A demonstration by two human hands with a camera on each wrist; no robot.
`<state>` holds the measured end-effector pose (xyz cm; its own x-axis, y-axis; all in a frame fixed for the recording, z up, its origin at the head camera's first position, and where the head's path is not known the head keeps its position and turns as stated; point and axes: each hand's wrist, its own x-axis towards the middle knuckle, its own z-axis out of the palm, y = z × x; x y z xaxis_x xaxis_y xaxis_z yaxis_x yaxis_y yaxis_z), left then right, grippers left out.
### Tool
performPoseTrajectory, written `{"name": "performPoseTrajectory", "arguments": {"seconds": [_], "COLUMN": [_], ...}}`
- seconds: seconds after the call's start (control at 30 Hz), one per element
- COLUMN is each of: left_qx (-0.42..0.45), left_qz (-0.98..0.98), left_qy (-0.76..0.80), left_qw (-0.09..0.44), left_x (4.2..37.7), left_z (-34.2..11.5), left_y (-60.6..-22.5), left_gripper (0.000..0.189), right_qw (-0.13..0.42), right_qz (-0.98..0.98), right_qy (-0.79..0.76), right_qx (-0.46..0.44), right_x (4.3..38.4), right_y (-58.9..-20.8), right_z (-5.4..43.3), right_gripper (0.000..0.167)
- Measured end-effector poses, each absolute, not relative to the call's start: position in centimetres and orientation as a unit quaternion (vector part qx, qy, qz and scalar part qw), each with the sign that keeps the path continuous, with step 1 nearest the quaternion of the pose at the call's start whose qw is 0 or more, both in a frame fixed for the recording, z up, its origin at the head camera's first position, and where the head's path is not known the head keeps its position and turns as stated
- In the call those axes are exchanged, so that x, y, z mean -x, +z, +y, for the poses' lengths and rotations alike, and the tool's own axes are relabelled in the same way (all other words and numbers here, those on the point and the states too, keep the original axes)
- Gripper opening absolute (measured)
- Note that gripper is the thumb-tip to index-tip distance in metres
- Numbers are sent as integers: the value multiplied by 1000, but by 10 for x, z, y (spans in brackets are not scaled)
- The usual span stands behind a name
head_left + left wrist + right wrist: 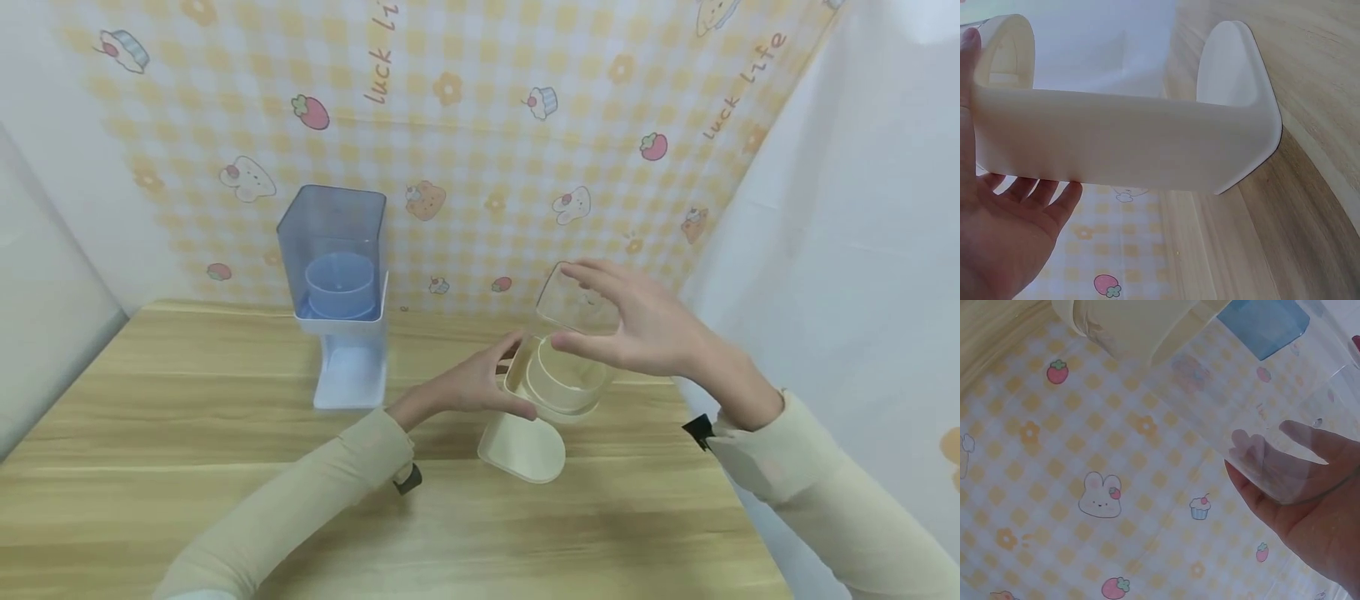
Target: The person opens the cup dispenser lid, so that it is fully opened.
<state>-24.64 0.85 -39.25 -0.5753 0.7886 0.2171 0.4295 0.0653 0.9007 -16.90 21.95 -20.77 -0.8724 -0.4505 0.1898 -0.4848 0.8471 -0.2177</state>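
A cream dispenser stand (pixel 525 450) with a rounded base plate and a round collar at the top stands at the right of the table. On top sits a clear box (pixel 1204 422), tall and open-ended. My left hand (pixel 476 383) holds the stand at its upper part; in the left wrist view its fingers lie against one edge of the flat back panel (pixel 1110 140), the thumb at the other side. With thumb and fingers on opposite sides, my right hand (pixel 648 321) grips the clear box near its upper rim; some fingers show through the plastic.
A similar dispenser with a blue-tinted box (pixel 330 221) on a white stand (pixel 352 371) is at the left rear. Behind the wooden table (pixel 187 417) hangs a yellow checked cloth (pixel 480 150) with printed figures. White sheets (pixel 847 250) hang at the sides.
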Motion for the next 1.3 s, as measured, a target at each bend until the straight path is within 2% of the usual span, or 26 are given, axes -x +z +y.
{"name": "performPoseTrajectory", "arguments": {"seconds": [0.4, 0.67, 0.97, 1.07, 1.3], "left_qx": [-409, -408, -399, -399, -399], "left_qz": [720, 719, 728, 721, 724], "left_qy": [535, 536, 532, 540, 538], "left_qw": [168, 171, 167, 169, 168], "left_x": [247, 246, 246, 247, 248], "left_z": [12, 13, 12, 13, 14], "left_y": [-391, -393, -392, -392, -394], "left_gripper": [102, 116, 108, 110, 99], "right_qw": [26, 32, 37, 28, 21], "right_qz": [-963, -963, -958, -960, -963], "right_qy": [128, 96, 79, 94, 129], "right_qx": [-236, -251, -274, -263, -237], "right_x": [183, 180, 184, 188, 187], "right_y": [-197, -197, -191, -188, -194], "right_z": [224, 220, 215, 215, 226], "right_gripper": [76, 83, 81, 80, 78]}}
